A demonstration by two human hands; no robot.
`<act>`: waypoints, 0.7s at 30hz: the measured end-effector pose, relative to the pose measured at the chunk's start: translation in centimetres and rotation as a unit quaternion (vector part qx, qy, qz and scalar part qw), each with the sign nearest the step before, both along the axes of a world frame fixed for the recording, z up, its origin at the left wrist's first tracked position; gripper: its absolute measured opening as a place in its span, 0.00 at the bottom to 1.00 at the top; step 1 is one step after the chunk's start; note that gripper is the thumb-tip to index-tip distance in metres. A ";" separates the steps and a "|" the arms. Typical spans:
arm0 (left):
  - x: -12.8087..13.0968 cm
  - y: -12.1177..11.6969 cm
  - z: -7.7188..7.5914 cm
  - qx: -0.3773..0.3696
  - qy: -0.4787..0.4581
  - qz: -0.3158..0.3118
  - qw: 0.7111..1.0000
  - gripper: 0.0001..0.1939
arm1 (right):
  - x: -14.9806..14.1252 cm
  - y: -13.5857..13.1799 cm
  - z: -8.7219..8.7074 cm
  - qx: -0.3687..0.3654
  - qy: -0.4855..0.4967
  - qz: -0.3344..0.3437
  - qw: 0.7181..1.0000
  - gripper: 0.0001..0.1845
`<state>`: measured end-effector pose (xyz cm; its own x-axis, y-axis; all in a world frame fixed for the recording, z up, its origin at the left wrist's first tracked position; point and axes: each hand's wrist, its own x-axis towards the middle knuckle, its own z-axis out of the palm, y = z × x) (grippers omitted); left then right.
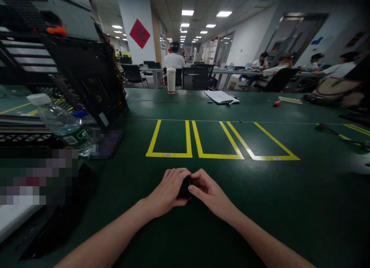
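Between my two hands, low over the green table (pixel 173 237), is a small dark object (pixel 184 187). Its kind is hard to make out because fingers cover most of it. My left hand (pixel 167 191) wraps round it from the left, fingers over the far side and thumb on the near side. From the right, my right hand (pixel 210 192) meets it with bent fingers and thumb at its edge. Just beyond the hands, yellow tape outlines (pixel 169 155) mark three bays on the tabletop.
Computer hardware (pixel 95 83) and a water bottle (pixel 68 125) stand at the left. A white cup (pixel 171 81), a clipboard (pixel 222 96) and a small red item (pixel 276 103) are toward the far edge. Several people sit at desks in the background.
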<state>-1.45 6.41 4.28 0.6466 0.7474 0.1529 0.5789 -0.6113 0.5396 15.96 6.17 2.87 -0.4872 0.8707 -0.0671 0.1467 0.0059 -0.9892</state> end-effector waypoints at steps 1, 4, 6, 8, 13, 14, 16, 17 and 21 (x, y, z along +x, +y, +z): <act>0.0 0.0 0.0 0.002 0.000 0.000 1.000 0.28 | -0.1 0.0 0.0 -0.005 0.001 -0.005 1.000 0.10; -0.1 -0.1 0.0 0.004 -0.002 0.000 1.000 0.28 | -0.1 0.0 0.1 -0.016 -0.008 0.002 1.000 0.12; -0.1 -0.1 0.0 0.003 -0.002 -0.002 1.000 0.28 | 0.0 0.0 0.3 -0.007 -0.016 0.018 1.000 0.12; -0.2 -0.1 0.0 0.001 -0.002 -0.005 1.000 0.28 | 0.1 0.0 0.4 0.011 -0.018 0.029 0.999 0.13; -0.3 -0.1 0.0 -0.008 -0.002 -0.003 1.000 0.27 | 0.0 0.0 0.1 0.007 -0.005 0.018 1.000 0.09; -0.2 -0.1 0.0 -0.010 -0.002 -0.003 1.000 0.27 | 0.0 0.1 0.0 0.000 -0.004 0.013 1.000 0.09; -0.2 -0.1 -0.1 -0.010 -0.003 -0.004 1.000 0.27 | 0.0 0.2 0.0 -0.013 -0.003 0.008 1.000 0.12; -0.2 -0.1 -0.1 -0.010 -0.004 -0.004 1.000 0.27 | 0.1 0.2 0.1 -0.019 -0.003 0.010 1.000 0.13; -0.2 0.0 -0.2 -0.008 -0.003 -0.008 1.000 0.26 | 0.4 0.2 0.5 -0.014 -0.011 0.037 0.999 0.14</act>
<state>-1.69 6.38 4.11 0.6580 0.7390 0.1447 0.5652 -0.6116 0.5536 16.38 6.41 3.39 -0.5478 0.8302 -0.1030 0.1692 -0.0106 -0.9855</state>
